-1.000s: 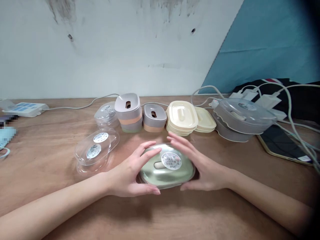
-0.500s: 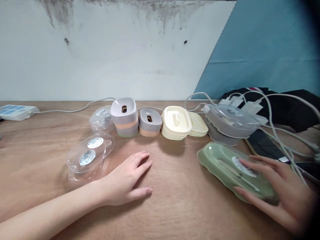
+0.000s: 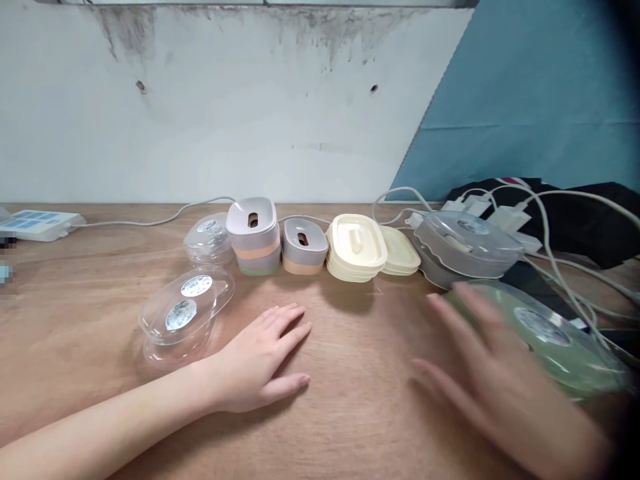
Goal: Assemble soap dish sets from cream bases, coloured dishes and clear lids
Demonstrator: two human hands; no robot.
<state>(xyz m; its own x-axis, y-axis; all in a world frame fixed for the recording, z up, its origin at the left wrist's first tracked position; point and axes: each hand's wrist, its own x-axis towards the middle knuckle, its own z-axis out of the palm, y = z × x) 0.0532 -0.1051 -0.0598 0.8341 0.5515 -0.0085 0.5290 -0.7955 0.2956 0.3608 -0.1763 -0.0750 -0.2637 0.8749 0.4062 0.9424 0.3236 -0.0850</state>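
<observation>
My left hand (image 3: 267,357) lies on the wooden table, fingers spread, holding nothing. Close to its forearm, clear plastic lids (image 3: 187,307) with round stickers are stacked. My right hand (image 3: 495,373), blurred by motion, has its fingers apart and nothing between them. Partly behind it sits a green oval container (image 3: 565,353) with a clear stickered lid; whether the hand brushes it I cannot tell. Beyond the hands stand lilac boxes with slotted tops, a tall stack (image 3: 254,237) and a lower one (image 3: 304,247). Beside them are cream square lids (image 3: 357,247) in a pile.
More cream lids (image 3: 400,250) lie to the pile's right, then grey oval containers (image 3: 467,243) with a clear lid. Another clear stack (image 3: 207,240) stands at back left. White cables and chargers (image 3: 507,217) run over a black cloth (image 3: 595,227). A white power strip (image 3: 43,225) sits far left.
The green container has shifted right, up to the cables. My right hand has let go of it and moved left, fingers apart. My left hand stays in place; the view has tilted slightly.
</observation>
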